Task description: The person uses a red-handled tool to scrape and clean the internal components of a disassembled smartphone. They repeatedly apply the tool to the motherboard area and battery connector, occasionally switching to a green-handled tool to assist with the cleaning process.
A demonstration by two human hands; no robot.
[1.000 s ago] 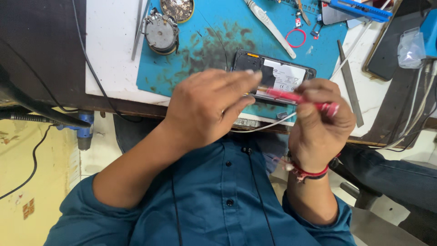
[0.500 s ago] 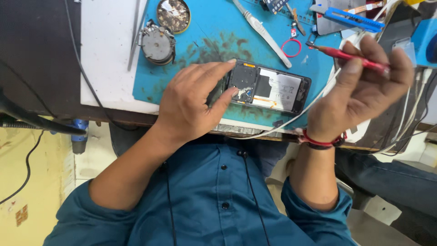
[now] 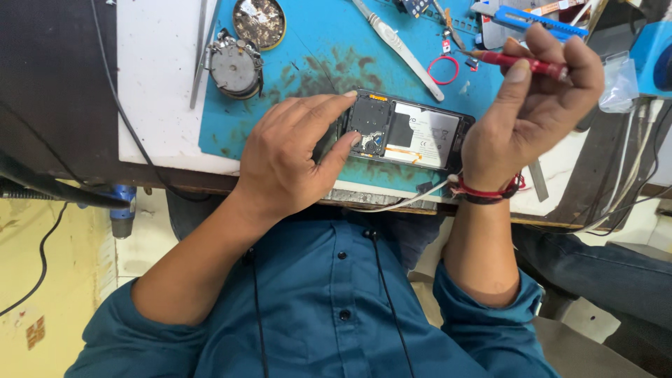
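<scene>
Steadying opened phone (image 3: 413, 133), gripping red screwdriver (image 3: 521, 63)

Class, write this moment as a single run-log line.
left hand: fingers on opened phone | right hand: holds red screwdriver raised above blue mat | phone lies flat on mat

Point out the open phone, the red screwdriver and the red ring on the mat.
phone (image 3: 420, 129): head view, on the pale battery in its open back.
red screwdriver (image 3: 532, 65): head view, on the red handle between the right hand's fingers.
red ring (image 3: 443, 70): head view, on the ring's rim, lying on the blue mat.
</scene>
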